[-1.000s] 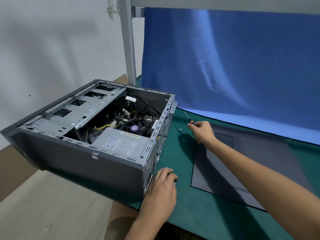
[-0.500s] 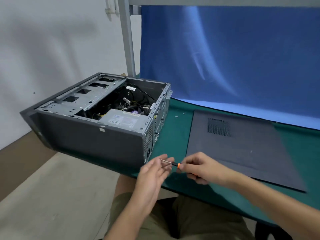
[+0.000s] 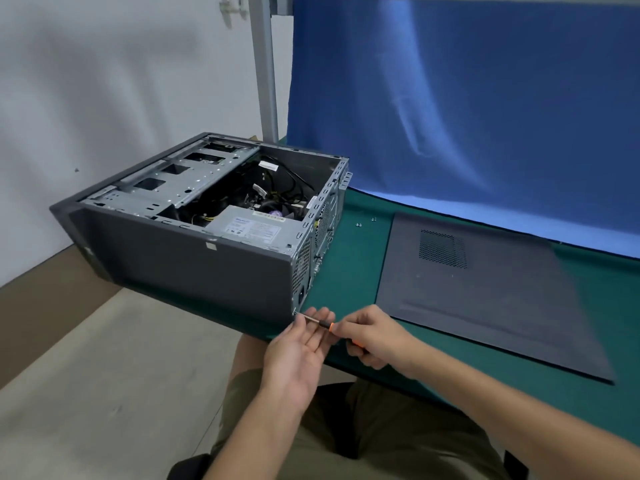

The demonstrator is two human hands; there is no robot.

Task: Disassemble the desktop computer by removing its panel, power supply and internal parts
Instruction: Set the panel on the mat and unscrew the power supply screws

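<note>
The grey desktop case (image 3: 187, 265) lies on its side on the green table mat (image 3: 349, 268), open on top, overhanging the table's left edge. Its silver power supply (image 3: 254, 228) sits at the near right corner inside. My right hand (image 3: 372, 336) grips the orange-handled screwdriver (image 3: 320, 322). The tip rests at the case's lower rear corner. My left hand (image 3: 299, 344) is palm-up with straight fingers under the shaft, steadying it. The removed side panel (image 3: 485, 296) lies flat to the right.
Two small screws (image 3: 364, 221) lie on the mat between the case and the panel. A blue cloth (image 3: 467, 98) hangs behind the table, next to a grey metal post (image 3: 265, 71). My lap is below the table's front edge.
My right hand picked up the screwdriver from the back of the mat and brought it to the case's near rear corner. My left hand left the table and came up under the shaft.
</note>
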